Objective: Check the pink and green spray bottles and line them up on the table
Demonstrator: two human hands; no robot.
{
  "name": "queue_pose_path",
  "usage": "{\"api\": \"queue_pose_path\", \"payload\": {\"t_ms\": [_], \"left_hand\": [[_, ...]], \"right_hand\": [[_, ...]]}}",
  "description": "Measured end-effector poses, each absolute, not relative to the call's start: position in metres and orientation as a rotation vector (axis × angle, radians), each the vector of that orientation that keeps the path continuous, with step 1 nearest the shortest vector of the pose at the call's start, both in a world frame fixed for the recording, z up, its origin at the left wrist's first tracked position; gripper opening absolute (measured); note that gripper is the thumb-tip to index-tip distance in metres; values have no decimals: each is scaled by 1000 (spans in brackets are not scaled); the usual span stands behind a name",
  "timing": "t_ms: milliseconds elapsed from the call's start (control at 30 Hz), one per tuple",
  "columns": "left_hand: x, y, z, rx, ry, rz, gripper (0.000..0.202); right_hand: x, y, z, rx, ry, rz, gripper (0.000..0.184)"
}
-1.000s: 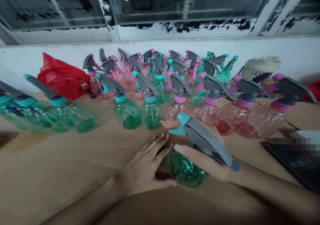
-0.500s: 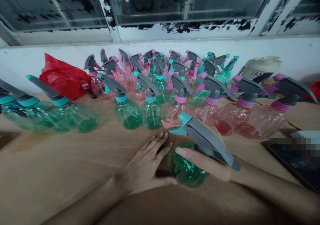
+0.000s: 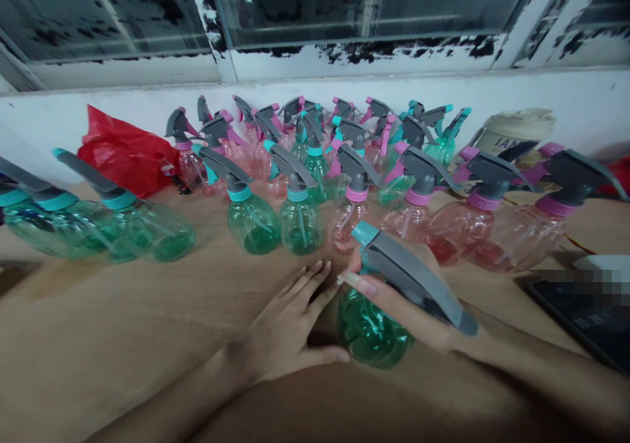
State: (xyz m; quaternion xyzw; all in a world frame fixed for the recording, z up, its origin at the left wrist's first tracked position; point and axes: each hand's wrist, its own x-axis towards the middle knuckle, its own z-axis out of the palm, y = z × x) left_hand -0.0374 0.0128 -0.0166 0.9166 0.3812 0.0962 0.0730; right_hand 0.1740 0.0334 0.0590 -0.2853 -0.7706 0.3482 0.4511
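Note:
A green spray bottle (image 3: 371, 331) with a grey and turquoise trigger head stands upright at the table's front. My right hand (image 3: 413, 308) is wrapped around its neck just under the head, thumb on the near side and fingers at the turquoise trigger. The far fingers are partly hidden behind the grey head. My left hand (image 3: 290, 321) lies flat on the wooden table (image 3: 147, 338), fingers spread, its thumb tip close to the bottle's base. Whether that thumb touches the bottle I cannot tell.
Green spray bottles (image 3: 253, 223) and pink spray bottles (image 3: 457, 230) stand in a row ahead, with several more behind. A red plastic bag (image 3: 128, 154) lies at the back left. At right are a phone (image 3: 581, 318) and a beige bag (image 3: 519, 131).
My right hand's fingers have drawn in on the trigger, and the turquoise trigger is pulled closer to the neck. My left hand has stayed in place.

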Motion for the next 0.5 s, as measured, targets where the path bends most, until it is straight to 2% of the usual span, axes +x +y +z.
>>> {"api": "queue_pose_path", "payload": {"t_ms": [200,333,500], "left_hand": [[-37,12,-16,2793,1153,263,93],[-36,12,-13,2810,1147,269,92],[-36,12,-12,2839,1155,270,90]], "right_hand": [[176,34,55,-678,-1918,855,9],[177,33,52,-693,-1884,842,34],[177,32,53,-719,-1903,794,32]]}}
